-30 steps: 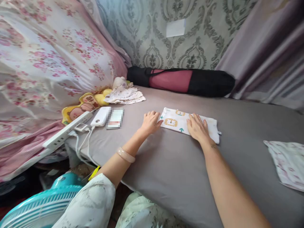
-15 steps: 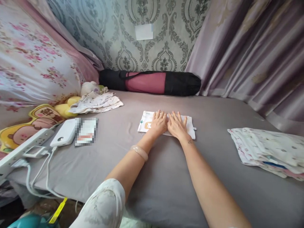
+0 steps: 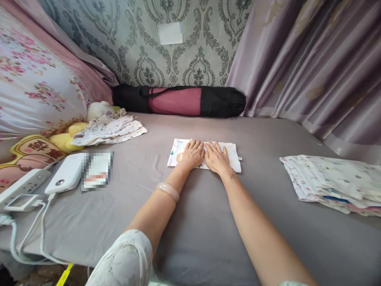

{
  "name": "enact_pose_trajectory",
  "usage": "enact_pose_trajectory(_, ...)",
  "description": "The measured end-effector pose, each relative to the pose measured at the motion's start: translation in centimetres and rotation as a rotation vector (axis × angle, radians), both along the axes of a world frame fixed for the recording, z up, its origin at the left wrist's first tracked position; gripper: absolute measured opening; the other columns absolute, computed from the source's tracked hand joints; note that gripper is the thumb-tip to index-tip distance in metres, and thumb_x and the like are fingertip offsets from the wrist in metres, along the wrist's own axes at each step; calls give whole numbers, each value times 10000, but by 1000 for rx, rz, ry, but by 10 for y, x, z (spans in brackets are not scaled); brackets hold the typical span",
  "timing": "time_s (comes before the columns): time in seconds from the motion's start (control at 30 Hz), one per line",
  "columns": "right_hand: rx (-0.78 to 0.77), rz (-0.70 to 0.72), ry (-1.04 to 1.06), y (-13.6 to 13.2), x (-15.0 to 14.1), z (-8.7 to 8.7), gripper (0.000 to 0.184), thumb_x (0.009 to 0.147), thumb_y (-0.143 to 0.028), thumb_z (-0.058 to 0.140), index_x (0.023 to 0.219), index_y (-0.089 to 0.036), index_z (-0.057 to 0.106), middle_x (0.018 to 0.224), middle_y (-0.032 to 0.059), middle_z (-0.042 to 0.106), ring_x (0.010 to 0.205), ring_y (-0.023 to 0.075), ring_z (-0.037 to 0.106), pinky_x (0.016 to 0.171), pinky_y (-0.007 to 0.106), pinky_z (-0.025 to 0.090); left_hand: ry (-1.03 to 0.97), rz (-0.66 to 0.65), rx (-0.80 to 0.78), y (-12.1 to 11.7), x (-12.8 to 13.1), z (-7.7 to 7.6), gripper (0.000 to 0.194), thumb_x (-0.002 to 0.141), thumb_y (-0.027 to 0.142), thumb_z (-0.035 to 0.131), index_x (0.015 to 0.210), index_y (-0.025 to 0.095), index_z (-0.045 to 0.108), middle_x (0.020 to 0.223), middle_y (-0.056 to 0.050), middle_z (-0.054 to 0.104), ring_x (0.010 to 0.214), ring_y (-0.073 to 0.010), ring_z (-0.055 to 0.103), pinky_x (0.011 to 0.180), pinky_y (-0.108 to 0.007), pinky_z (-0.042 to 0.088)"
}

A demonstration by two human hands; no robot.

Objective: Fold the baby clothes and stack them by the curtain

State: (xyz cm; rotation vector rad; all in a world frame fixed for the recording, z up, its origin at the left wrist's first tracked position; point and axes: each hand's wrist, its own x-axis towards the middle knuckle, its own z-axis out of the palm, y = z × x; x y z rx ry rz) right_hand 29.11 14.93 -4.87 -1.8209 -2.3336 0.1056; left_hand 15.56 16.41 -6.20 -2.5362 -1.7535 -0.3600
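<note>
A white folded cloth (image 3: 235,153) with printed animals and leaves lies flat on the grey bed sheet (image 3: 202,214). My left hand (image 3: 193,154) rests palm down on its middle-left part, fingers stretched forward, covering part of an orange animal print. Close beside it, my right hand (image 3: 217,157) lies flat on the middle-right part with its fingers a little spread. Both hands are open and grip nothing. A small white tag sticks out from the cloth's right edge.
At right lies a stack of folded printed cloths (image 3: 330,178). A crumpled cloth (image 3: 113,129), plush toys (image 3: 74,133), a power bank (image 3: 67,174) and a power strip (image 3: 26,184) with cables are at left. A black and pink rolled bag (image 3: 178,101) lies along the wall.
The camera view has shifted, so the surroundings sit somewhat farther left. Both hands stay flat on the folded cloth, with only slight movement over it.
</note>
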Motion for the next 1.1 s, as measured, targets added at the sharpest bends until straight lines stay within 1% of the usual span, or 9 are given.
enact_pose_trajectory(0.17,99,-23,14,-1,-1,3,536,984,-294,238,1491,-172,363,1586,68,273,1471,266,165,1166,565,91,-52,101,57,-6,0,10,494,985,291,274,1437,152,418,1537,-113,373,1459,-271,236,1187,-484,169)
enact_pose_trajectory(0.33,22,-7,-5,-1,-5,-2,535,992,-331,226,1490,-201,374,1573,63,306,1462,273,196,1162,565,116,-46,115,-93,-6,-3,7,533,990,350,267,1458,124,381,1548,-142,341,1452,-293,249,1173,-508,194)
enact_pose_trajectory(0.5,15,-15,-5,-1,-6,-4,534,992,-337,230,1491,-208,373,1577,57,297,1462,266,197,1161,557,130,-42,119,-113,-5,-3,6,530,990,349,263,1458,131,378,1557,-143,323,1456,-293,237,1170,-515,191)
enact_pose_trajectory(0.57,26,-10,2,-2,-6,-3,531,994,-342,230,1485,-210,383,1572,61,310,1459,262,208,1162,551,133,-39,122,-93,-7,-3,7,531,989,351,264,1451,122,386,1552,-152,329,1454,-294,243,1170,-508,195)
enact_pose_trajectory(0.63,54,-15,10,-3,-5,0,528,993,-335,235,1485,-213,383,1570,64,314,1457,257,216,1164,544,127,-39,131,-38,-9,-4,7,521,986,344,271,1443,130,400,1547,-152,338,1455,-285,244,1177,-499,181)
enact_pose_trajectory(0.77,125,-74,12,-4,-1,3,535,983,-315,252,1495,-206,362,1581,81,287,1464,276,190,1161,566,102,-60,177,87,-11,-7,4,535,987,380,275,1444,137,407,1555,-150,324,1466,-280,213,1192,-497,122)
enact_pose_trajectory(0.93,39,-97,-13,-5,1,-1,528,985,-330,252,1481,-217,391,1575,78,301,1450,291,226,1156,569,146,-31,175,7,-10,-11,-3,561,991,399,261,1445,105,407,1522,-169,377,1423,-326,301,1155,-520,212)
enact_pose_trajectory(1.1,33,-94,-18,-5,0,-2,535,981,-326,251,1486,-208,385,1582,81,284,1452,298,221,1154,579,145,-21,185,-10,-10,-10,-3,555,994,400,262,1455,117,390,1531,-164,365,1425,-319,297,1146,-527,226)
